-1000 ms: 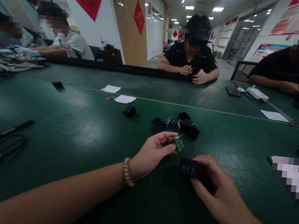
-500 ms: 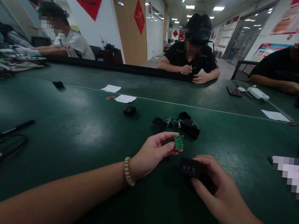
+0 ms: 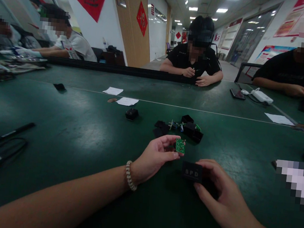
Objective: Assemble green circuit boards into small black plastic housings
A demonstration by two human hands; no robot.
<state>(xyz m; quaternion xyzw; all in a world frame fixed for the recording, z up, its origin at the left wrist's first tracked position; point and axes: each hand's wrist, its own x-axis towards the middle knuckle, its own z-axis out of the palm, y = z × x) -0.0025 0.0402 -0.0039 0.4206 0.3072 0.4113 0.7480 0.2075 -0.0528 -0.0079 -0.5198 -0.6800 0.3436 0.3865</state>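
Between the fingers and thumb of my left hand point(image 3: 154, 159) is a small green circuit board point(image 3: 180, 146), its solder dots facing me. My right hand point(image 3: 222, 194) grips a black plastic case point(image 3: 192, 171) marked "SPD" by its right end, thumb below and fingers above. The case is just below and to the right of the board, and the two are apart. Beyond my hands lies a cluster of black case shells point(image 3: 193, 132), with flat black pieces point(image 3: 161, 128) and small circuit parts point(image 3: 176, 125) beside them.
On the green table point(image 3: 80, 121) a closed black box point(image 3: 131, 114) stands left of the cluster. Paper slips point(image 3: 127, 101) lie further back. At far left are a black pen-like rod point(image 3: 8, 135) and a cable. Several people sit around, one opposite me point(image 3: 192, 60).
In my left hand the circuit board has tilted and shifted slightly left, and the thumb has slid down to its lower edge. My right hand and the case have barely moved.
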